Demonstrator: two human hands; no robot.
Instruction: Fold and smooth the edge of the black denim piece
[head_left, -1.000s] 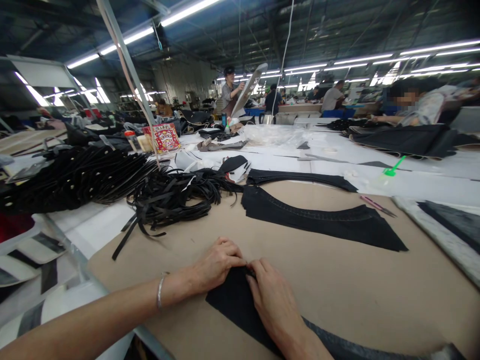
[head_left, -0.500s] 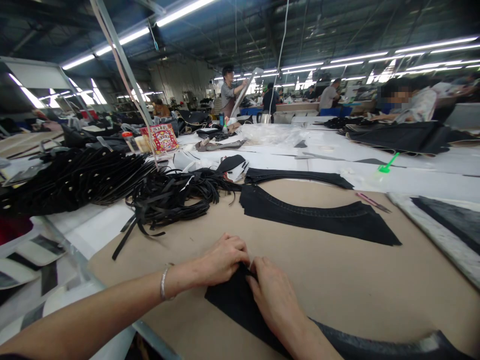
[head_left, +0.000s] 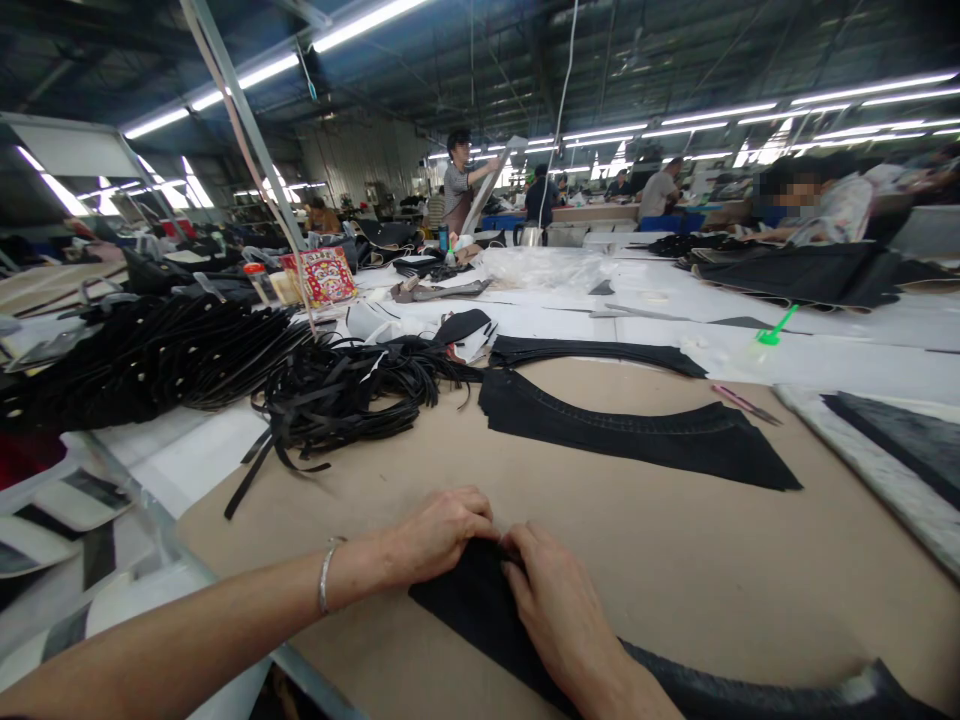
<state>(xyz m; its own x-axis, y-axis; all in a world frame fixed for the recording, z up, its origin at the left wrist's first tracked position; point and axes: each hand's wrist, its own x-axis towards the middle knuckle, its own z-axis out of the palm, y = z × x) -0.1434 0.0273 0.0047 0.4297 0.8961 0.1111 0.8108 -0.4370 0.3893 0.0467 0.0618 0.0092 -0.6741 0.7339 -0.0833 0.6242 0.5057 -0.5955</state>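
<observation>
A long black curved piece of material lies on the tan board, running from under my hands toward the lower right. My left hand, a silver bracelet on its wrist, pinches the upper edge of this piece. Close beside it, my right hand has thumb and fingers closed on the same edge, its palm over the piece. The fingertips of both hands nearly meet, and the edge between them is partly hidden. Beyond them lies a stack of similar black curved pieces.
A tangle of black strips lies left on the board. Pink-handled snips rest at right, near a pale slab. Layered black pieces are heaped far left. A slanting metal pole rises at left. Other people work farther back.
Both hands have shifted slightly toward me, still on the edge of the black piece. My fingertips have come a little closer together. The black piece stays in nearly the same place.
</observation>
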